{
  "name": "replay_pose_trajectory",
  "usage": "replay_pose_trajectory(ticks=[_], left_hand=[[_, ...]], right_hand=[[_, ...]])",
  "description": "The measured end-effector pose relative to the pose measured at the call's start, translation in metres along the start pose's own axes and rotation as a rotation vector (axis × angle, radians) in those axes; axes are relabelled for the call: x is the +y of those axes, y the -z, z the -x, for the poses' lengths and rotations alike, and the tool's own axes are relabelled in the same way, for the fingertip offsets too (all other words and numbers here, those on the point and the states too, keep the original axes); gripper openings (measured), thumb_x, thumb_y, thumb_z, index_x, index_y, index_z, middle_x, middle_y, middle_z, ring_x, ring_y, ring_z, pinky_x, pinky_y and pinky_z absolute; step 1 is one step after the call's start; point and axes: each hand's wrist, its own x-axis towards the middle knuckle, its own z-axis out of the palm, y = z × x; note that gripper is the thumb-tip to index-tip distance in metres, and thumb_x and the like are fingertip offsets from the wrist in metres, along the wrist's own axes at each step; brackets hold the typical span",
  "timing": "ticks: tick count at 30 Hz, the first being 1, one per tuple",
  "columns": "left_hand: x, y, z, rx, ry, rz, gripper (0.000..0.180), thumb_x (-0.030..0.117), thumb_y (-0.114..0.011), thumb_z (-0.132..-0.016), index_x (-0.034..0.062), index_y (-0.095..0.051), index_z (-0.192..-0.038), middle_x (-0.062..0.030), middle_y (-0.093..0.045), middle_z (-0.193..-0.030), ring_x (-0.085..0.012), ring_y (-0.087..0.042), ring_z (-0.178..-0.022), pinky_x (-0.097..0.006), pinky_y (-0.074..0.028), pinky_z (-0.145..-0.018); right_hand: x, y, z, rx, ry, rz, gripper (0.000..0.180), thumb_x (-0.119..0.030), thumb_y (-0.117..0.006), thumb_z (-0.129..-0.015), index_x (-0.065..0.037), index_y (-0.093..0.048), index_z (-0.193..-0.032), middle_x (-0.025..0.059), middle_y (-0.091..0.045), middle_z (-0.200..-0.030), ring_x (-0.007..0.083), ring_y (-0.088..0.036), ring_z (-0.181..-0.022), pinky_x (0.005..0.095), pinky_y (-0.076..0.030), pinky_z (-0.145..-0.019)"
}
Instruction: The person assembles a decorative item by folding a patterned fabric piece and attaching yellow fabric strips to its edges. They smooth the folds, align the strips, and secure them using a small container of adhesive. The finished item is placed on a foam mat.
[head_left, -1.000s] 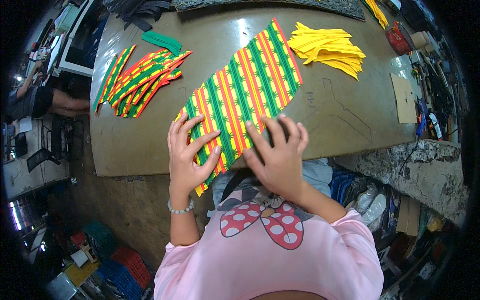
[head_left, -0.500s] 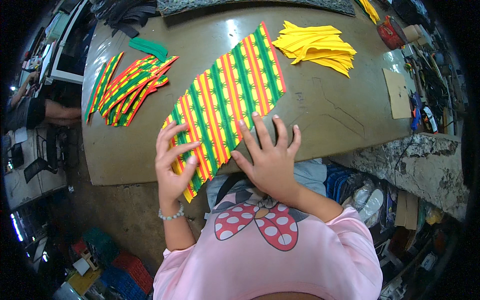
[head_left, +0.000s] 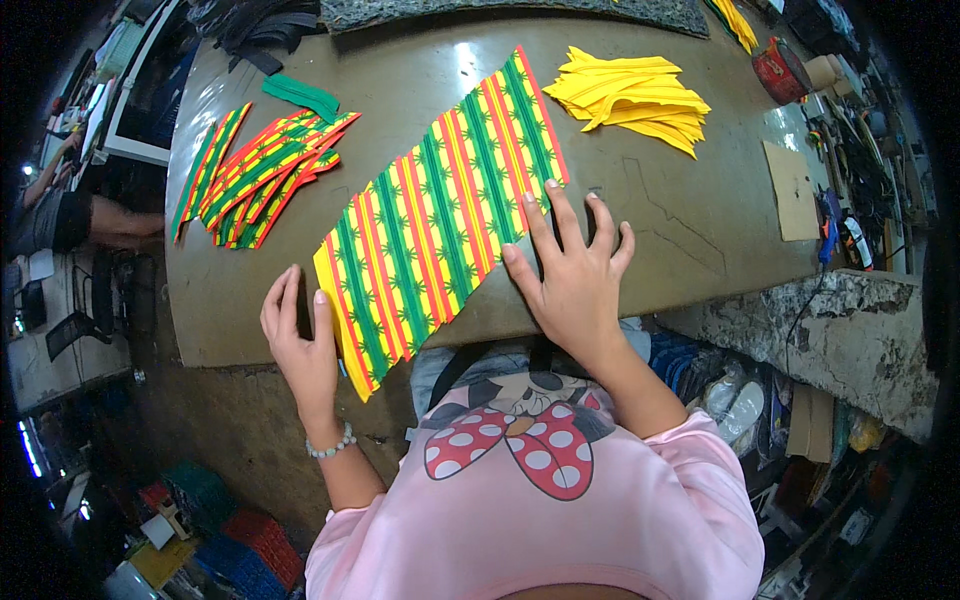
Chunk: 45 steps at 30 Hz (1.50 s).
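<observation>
A long sheet of green, yellow and red striped fabric (head_left: 435,215) lies slantwise across the brown worktable (head_left: 690,230), its near end hanging over the front edge. My left hand (head_left: 300,345) rests edge-on against the sheet's left border near that end, fingers straight. My right hand (head_left: 575,270) lies flat with spread fingers on the table at the sheet's right border, its fingertips touching the fabric. Neither hand grips anything.
A pile of cut striped pieces (head_left: 260,175) and a green strip (head_left: 300,95) lie at the table's left. Yellow cut pieces (head_left: 630,100) are stacked at the back right, near a red tin (head_left: 780,70) and a cardboard piece (head_left: 790,190). A person sits at far left (head_left: 80,215).
Both hands have slid off the top of the striped sheet to its two sides. The sheet has shifted a little toward the table's far side and lies flatter.
</observation>
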Motion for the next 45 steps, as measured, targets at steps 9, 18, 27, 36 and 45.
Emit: replay_pose_trajectory(ticks=[9, 18, 27, 36, 45], left_hand=[[0.012, -0.014, -0.016, 0.020, -0.080, -0.060, 0.028, 0.022, -0.078, -0.085, 0.0070, -0.071, -0.107, -0.0087, -0.064, -0.120, -0.0317, -0.053, -0.118, -0.045, -0.040, -0.104], [0.018, -0.013, -0.023, -0.179, 0.232, 0.939, 0.029, 0.006, -0.070, -0.096, -0.0073, -0.065, -0.122, -0.0064, -0.071, -0.099, -0.0060, -0.065, -0.080, -0.020, -0.055, -0.075], [0.017, -0.022, -0.034, -0.186, 0.235, 0.815, 0.023, 0.009, -0.071, -0.096, -0.0073, -0.070, -0.112, -0.0062, -0.073, -0.099, -0.0053, -0.065, -0.082, -0.019, -0.053, -0.072], [0.028, -0.028, -0.036, 0.023, 0.016, 0.456, 0.018, 0.012, -0.076, -0.092, -0.0031, -0.074, -0.102, -0.0050, -0.073, -0.090, -0.0069, -0.064, -0.077, -0.023, -0.052, -0.068], [0.024, -0.039, -0.035, 0.249, -0.301, 0.147, 0.007, 0.005, -0.071, -0.090, -0.0002, -0.071, -0.094, -0.0122, -0.070, -0.091, -0.0274, -0.066, -0.085, -0.035, -0.052, -0.078]], right_hand=[[0.006, 0.024, 0.015, -0.148, -0.032, 0.125, 0.054, -0.050, -0.057, -0.098, -0.016, -0.061, -0.139, 0.0085, -0.053, -0.146, 0.0394, -0.043, -0.133, 0.0714, -0.024, -0.108], [-0.073, -0.015, -0.112, -0.220, 0.677, -0.636, 0.027, -0.029, -0.062, -0.097, -0.014, -0.071, -0.118, 0.0064, -0.066, -0.127, 0.0318, -0.050, -0.130, 0.0533, -0.031, -0.110], [-0.073, -0.040, -0.135, -0.490, 0.620, -0.793, 0.025, -0.038, -0.070, -0.091, -0.016, -0.075, -0.104, 0.0034, -0.073, -0.106, 0.0252, -0.056, -0.119, 0.0481, -0.027, -0.110], [-0.075, -0.034, -0.140, -0.551, 0.553, -0.721, 0.024, -0.034, -0.073, -0.090, -0.013, -0.077, -0.102, 0.0074, -0.070, -0.110, 0.0269, -0.053, -0.126, 0.0496, -0.027, -0.112], [-0.087, -0.040, -0.143, -0.615, 0.411, -0.735, 0.024, -0.037, -0.071, -0.085, -0.021, -0.081, -0.099, 0.0078, -0.072, -0.106, 0.0262, -0.053, -0.123, 0.0526, -0.029, -0.103]])
